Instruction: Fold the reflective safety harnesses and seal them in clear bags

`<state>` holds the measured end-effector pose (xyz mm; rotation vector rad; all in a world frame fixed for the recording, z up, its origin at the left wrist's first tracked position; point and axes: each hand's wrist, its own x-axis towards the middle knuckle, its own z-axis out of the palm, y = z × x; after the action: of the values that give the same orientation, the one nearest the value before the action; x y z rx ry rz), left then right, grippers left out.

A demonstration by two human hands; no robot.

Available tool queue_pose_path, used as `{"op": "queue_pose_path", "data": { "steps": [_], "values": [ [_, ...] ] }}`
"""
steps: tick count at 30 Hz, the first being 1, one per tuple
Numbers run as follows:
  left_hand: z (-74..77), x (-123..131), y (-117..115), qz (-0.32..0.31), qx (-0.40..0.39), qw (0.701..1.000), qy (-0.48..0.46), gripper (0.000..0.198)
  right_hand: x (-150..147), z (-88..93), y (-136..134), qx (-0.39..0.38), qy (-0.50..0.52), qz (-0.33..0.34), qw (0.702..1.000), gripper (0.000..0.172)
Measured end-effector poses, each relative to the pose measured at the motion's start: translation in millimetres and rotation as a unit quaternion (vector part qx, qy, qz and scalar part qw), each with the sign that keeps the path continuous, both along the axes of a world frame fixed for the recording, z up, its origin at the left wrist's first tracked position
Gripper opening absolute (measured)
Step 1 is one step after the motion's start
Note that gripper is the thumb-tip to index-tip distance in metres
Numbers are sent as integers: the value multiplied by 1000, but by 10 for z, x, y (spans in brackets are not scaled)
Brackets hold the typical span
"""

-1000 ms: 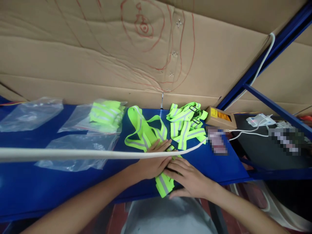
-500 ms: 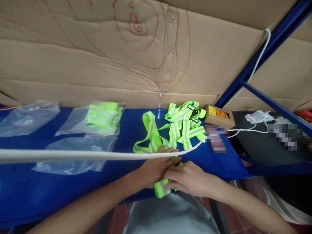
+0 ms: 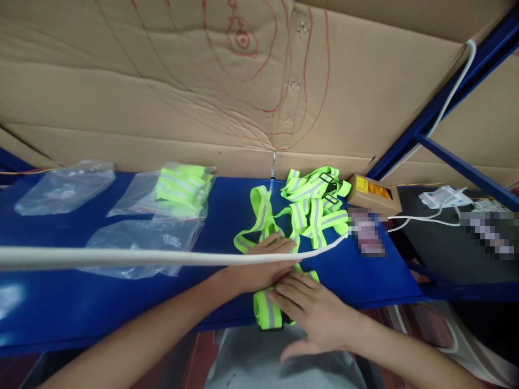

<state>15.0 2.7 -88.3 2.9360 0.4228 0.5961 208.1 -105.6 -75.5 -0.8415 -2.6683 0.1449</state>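
A folded neon-green strap bundle [image 3: 267, 310] with grey stripes and a black buckle lies at the table's front edge. My right hand [image 3: 310, 310] rests flat over the bundle's right part, fingers spread and thumb apart. My left hand [image 3: 265, 265] lies just behind it, fingers stretched to the right, on the near end of loose green straps; a white cable crosses in front of it. More green straps [image 3: 318, 216] spread in a tangled pile behind my hands. Farther left, a clear bag [image 3: 182, 192] holds folded green straps.
Two clear plastic bags, one at the far left [image 3: 67, 189] and one nearer [image 3: 138, 248], lie on the blue table [image 3: 170, 302]. A small cardboard box [image 3: 375, 197] stands at the back right beside a blurred item. The white cable [image 3: 121, 258] spans the view.
My right hand has opened from its curled grip and now lies flatter over the bundle, thumb out. The bundle looks wider and flatter. The view has shifted slightly, moving the table items right.
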Motion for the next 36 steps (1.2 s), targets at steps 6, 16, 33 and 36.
{"op": "queue_pose_path", "data": {
  "steps": [6,16,33,36],
  "values": [
    [37,-161,254,-1,0,998,66,46,42,1,-171,4,-50,-13,999,46],
    [35,-168,438,-29,46,995,86,44,-11,456,594,-336,-28,3,941,35],
    [95,-210,538,16,126,986,108,46,-53,-83,270,49,-49,-52,996,62],
    [50,-252,560,24,96,990,103,47,-56,46,269,28,-63,-30,997,57]
  ]
}}
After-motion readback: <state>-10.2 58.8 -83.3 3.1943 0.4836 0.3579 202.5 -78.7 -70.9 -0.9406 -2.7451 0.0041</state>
